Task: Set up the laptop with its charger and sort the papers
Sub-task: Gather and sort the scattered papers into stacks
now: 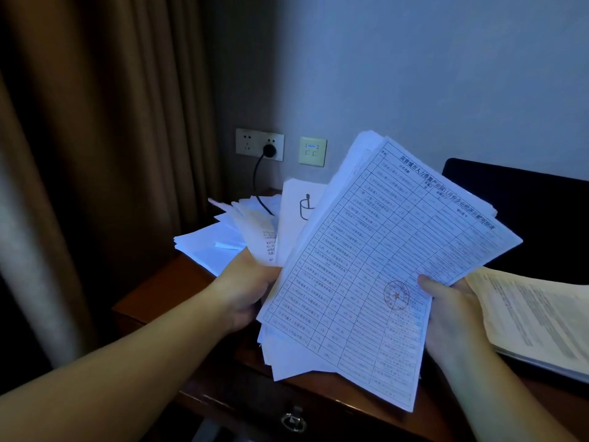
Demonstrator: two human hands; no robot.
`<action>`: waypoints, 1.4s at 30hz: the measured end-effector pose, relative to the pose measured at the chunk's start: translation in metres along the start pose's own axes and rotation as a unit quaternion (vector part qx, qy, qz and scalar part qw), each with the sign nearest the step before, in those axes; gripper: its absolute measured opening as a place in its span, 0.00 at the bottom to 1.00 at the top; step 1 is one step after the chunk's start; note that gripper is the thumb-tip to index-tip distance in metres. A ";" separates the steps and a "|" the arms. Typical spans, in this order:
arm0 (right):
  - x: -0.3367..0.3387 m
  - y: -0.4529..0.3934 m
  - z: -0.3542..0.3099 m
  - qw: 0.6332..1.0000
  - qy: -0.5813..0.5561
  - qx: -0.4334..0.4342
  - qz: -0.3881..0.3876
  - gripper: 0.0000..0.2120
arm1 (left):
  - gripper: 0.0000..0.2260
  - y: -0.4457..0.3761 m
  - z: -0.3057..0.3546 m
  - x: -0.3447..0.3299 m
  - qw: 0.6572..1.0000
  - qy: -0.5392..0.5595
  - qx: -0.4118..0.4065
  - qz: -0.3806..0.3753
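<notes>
1. Both forearms reach in from the bottom edge; the left hand (247,290) has its fingers curled round the left edge of a sheaf of papers (366,282).
2. Right hand (446,311) clamps the sheaf's right edge, thumb on top beside a red stamp (396,295).
3. More loose sheets (210,247) lie on the wooden desk (153,298) behind.
4. A black plug (270,150) sits in the wall socket (259,144).
5. The laptop (526,212) stands at right, well behind the sheaf.

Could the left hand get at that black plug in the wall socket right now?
Probably not yet: the left hand grips the paper stack, and the plug sits beyond the papers on the desk.
</notes>
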State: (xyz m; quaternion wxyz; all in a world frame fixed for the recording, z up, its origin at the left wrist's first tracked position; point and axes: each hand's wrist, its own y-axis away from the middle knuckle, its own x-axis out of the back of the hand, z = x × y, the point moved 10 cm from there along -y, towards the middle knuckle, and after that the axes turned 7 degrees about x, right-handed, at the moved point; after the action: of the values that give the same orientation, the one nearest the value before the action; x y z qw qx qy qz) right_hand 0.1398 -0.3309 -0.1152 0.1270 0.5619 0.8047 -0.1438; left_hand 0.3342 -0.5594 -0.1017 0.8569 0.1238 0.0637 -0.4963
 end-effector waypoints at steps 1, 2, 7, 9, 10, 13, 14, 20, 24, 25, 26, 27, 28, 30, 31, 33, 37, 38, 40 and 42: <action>0.001 0.000 0.001 1.000 0.000 -0.002 -0.002 0.14 | 0.13 0.000 -0.001 0.001 1.000 0.004 0.002 0.002; 0.002 0.000 0.001 1.000 0.003 -0.003 -0.005 0.14 | 0.13 -0.001 -0.003 0.003 1.000 0.004 0.011 0.011; 0.001 -0.001 -0.002 0.997 0.073 0.008 -0.024 0.17 | 0.09 0.001 -0.028 0.030 0.978 0.033 0.157 0.131; -0.002 -0.001 -0.003 0.993 0.110 0.012 -0.039 0.17 | 0.08 -0.001 -0.033 0.030 0.973 0.044 0.186 0.128; -0.002 0.000 -0.003 0.991 0.123 0.013 -0.045 0.17 | 0.08 -0.002 -0.033 0.030 0.973 0.047 0.189 0.121; -0.002 -0.001 -0.001 0.988 0.144 0.012 -0.053 0.16 | 0.10 -0.005 -0.032 0.032 0.977 0.037 0.183 0.105; -0.002 -0.001 0.000 0.988 0.147 0.010 -0.055 0.17 | 0.13 -0.005 -0.031 0.031 0.979 0.032 0.177 0.091; -0.004 0.002 0.007 0.988 0.135 -0.019 -0.067 0.15 | 0.21 -0.007 -0.021 0.033 0.993 0.037 0.100 0.054; -0.007 0.002 0.008 0.991 0.103 -0.041 -0.069 0.13 | 0.19 -0.007 -0.015 0.030 0.997 0.044 0.051 0.036; -0.009 0.003 0.008 0.992 0.094 -0.042 -0.073 0.13 | 0.19 -0.007 -0.013 0.030 0.997 0.044 0.042 0.038; -0.011 0.003 0.007 0.992 0.086 -0.042 -0.079 0.13 | 0.18 -0.006 -0.011 0.030 0.998 0.042 0.034 0.041; -0.013 0.004 0.006 0.992 0.082 -0.042 -0.084 0.13 | 0.17 -0.006 -0.009 0.030 0.998 0.039 0.025 0.043; -0.014 0.005 0.006 0.992 0.081 -0.042 -0.089 0.13 | 0.16 -0.005 -0.007 0.028 0.998 0.035 0.015 0.040; -0.016 0.006 0.006 0.991 0.087 -0.037 -0.093 0.14 | 0.15 -0.004 -0.003 0.025 0.999 0.026 -0.005 0.034; -0.016 0.006 0.005 0.991 0.092 -0.030 -0.091 0.14 | 0.15 -0.003 -0.001 0.024 0.999 0.022 -0.011 0.036; -0.015 0.005 0.003 0.992 0.101 -0.015 -0.077 0.14 | 0.12 -0.003 0.001 0.025 0.998 0.026 -0.018 0.045; -0.006 0.004 0.000 0.993 0.116 0.016 -0.033 0.13 | 0.10 -0.002 0.005 0.025 0.997 0.057 -0.018 0.058; -0.005 0.004 -0.001 0.991 0.125 0.028 -0.024 0.13 | 0.10 -0.002 0.006 0.023 0.997 0.060 -0.018 0.054; -0.003 0.004 -0.006 0.988 0.147 0.055 -0.011 0.13 | 0.11 -0.001 0.008 0.020 0.996 0.072 -0.015 0.046; -0.003 0.005 -0.011 0.984 0.159 0.076 -0.003 0.13 | 0.11 0.000 0.010 0.019 0.996 0.077 -0.016 0.041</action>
State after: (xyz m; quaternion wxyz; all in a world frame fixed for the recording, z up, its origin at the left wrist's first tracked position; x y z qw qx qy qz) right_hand 0.1454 -0.3278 -0.1048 -0.0460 0.5830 0.8031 -0.1141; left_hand 0.3435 -0.5781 -0.0969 0.8708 0.1509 0.1324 -0.4488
